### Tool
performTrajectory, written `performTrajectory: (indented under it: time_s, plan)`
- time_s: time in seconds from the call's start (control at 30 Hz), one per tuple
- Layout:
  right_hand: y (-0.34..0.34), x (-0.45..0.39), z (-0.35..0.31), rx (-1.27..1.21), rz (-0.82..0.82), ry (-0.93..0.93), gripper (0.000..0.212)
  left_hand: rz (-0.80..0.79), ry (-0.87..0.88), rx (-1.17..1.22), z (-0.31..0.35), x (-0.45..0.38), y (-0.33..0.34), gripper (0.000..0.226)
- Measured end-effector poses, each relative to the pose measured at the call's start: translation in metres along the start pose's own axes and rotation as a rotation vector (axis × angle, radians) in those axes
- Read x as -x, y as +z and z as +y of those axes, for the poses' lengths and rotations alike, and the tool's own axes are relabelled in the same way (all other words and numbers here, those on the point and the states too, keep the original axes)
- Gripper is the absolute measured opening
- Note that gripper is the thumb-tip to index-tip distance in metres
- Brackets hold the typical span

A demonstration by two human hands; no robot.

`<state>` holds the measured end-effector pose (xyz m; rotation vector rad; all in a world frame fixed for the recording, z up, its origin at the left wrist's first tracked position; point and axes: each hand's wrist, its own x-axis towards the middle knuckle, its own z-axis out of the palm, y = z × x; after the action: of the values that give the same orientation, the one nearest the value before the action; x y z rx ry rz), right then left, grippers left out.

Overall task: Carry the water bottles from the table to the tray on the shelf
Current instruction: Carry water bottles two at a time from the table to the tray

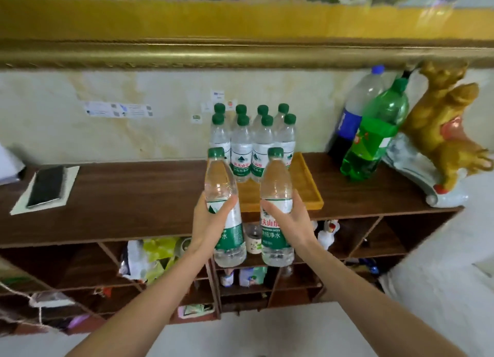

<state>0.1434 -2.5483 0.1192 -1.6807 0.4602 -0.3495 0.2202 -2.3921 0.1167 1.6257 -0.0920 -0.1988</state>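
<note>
Reaching forward from the bottom edge, two bare forearms lead to a pair of hands, each holding one water bottle upright in front of the shelf. The left hand [211, 220] has its grip wrapped round the label of the left bottle [224, 209], thumb across the front and fingers behind. The right hand [290, 223] holds the right bottle [276, 209] the same way, thumb laid over the label's upper edge. Both bottles are clear with green caps and green-and-white labels, standing side by side but apart, their caps level with the near end of the tray [307, 185]. Behind and below them, the open cubbies [374, 239] of the shelf unit hold a small jar and crumpled packets. On the dark wooden shelf [133, 196], the orange tray carries eight more bottles [251, 145] packed in two rows at its far end, its near part bare. A phone [48, 187] lies on a white sheet at the left. Right of the tray stand a green soda bottle [374, 137] and a blue-labelled bottle [352, 116], beside a gold figurine [443, 132]. A gilt frame [240, 54] hangs on the wall above.
</note>
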Motion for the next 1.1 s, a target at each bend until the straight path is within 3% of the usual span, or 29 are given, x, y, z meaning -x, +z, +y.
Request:
performTrajectory:
  time_s: [0.07,0.17,0.23,0.4,0.5,0.63,0.8,1.1]
  plan:
    - [0.000,-0.038,-0.006,0.016,-0.013,-0.031,0.055,0.004,0.037,-0.003,0.009,-0.032,0.010,0.042]
    - [0.005,-0.082,-0.016,0.048,-0.003,-0.057,0.091,-0.006,0.098,-0.032,0.022,-0.069,0.020,0.039]
    - [0.007,-0.106,-0.020,0.063,0.006,-0.053,0.101,-0.005,0.135,-0.028,0.025,-0.089,0.023,0.044]
    - [0.015,-0.147,-0.024,0.088,0.025,-0.070,0.075,-0.001,0.161,-0.024,0.019,-0.124,0.023,0.063]
    - [0.022,-0.159,-0.021,0.088,0.008,-0.105,0.073,-0.012,0.118,-0.040,0.010,-0.141,0.022,0.066]
    - [0.028,-0.162,-0.007,0.084,-0.014,-0.124,0.068,-0.046,0.094,-0.095,-0.008,-0.151,0.016,0.086]
    - [0.037,-0.160,0.012,0.071,-0.029,-0.098,0.078,-0.043,0.095,-0.070,-0.019,-0.154,0.006,0.067]
    - [0.035,-0.157,0.032,0.276,-0.135,0.009,0.090,-0.163,0.025,-0.309,-0.048,-0.155,-0.016,0.069]
